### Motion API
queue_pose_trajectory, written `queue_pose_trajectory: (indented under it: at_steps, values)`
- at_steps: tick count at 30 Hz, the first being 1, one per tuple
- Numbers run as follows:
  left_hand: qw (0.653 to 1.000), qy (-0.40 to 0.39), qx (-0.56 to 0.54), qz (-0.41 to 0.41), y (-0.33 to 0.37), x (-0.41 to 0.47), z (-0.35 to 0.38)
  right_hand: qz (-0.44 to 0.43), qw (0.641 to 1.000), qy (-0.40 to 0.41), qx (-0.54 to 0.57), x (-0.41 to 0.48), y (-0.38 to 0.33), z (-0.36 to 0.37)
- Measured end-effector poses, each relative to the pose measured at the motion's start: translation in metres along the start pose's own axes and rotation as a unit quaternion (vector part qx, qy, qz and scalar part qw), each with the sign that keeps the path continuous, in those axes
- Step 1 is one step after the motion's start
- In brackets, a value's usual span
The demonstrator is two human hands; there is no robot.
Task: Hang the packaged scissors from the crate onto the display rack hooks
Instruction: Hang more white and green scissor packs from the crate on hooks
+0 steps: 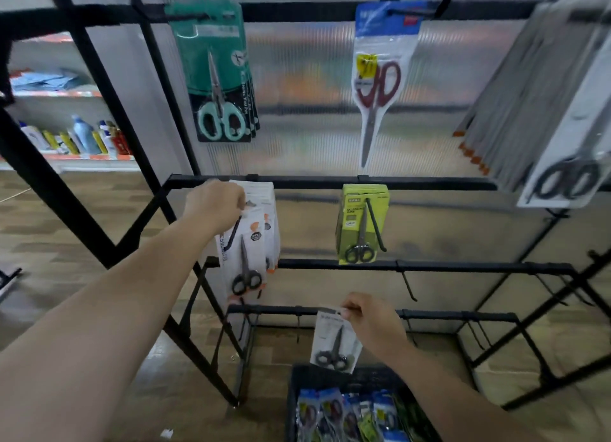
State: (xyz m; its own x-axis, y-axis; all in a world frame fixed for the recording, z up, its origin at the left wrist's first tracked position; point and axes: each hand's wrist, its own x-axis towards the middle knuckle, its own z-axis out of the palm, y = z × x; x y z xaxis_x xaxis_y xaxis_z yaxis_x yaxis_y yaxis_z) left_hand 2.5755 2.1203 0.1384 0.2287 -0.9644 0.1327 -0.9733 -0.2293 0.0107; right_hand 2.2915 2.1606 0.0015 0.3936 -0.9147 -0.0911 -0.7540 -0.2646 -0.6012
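my left hand pinches the top of a white scissors pack at its hook up-left of the crate, my right hand pinches another white pack just above the crate, and i judge a missed hang hole could drop either.

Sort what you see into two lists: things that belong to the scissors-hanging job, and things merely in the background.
Part of the job:
white scissors pack held by right hand
white packs on hook at left hand
crate
display rack

Background:
bottles on shelf
wooden floor
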Motion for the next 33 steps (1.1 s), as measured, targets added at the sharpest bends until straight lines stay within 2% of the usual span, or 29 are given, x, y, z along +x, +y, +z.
queue_pose_trajectory:
  at_steps: [7, 11, 20, 25, 28, 33]
  values:
    - [0.999, 0.018, -0.022, -0.023, 0.019, 0.033, 0.015, 0.015, 0.999, 0.044, 0.003, 0.004, -0.002, -0.043]
    - [0.998, 0.039, 0.043, -0.019, 0.032, 0.034, 0.009, 0.012, 0.997, 0.079, 0.010, 0.001, -0.004, -0.068]
    - [0.993, 0.042, 0.108, 0.016, 0.088, 0.016, -0.036, -0.080, 0.981, 0.177, -0.003, -0.031, -0.018, -0.151]
    - [0.995, 0.032, 0.090, 0.009, 0.141, -0.002, -0.065, -0.180, 0.935, 0.304, -0.020, -0.056, -0.012, -0.222]
    - [0.995, 0.036, 0.091, 0.005, 0.178, -0.009, -0.082, -0.197, 0.902, 0.385, -0.019, -0.063, -0.006, -0.269]
    - [0.992, 0.090, 0.074, 0.047, 0.220, -0.013, -0.103, -0.217, 0.858, 0.465, -0.016, -0.065, -0.004, -0.343]
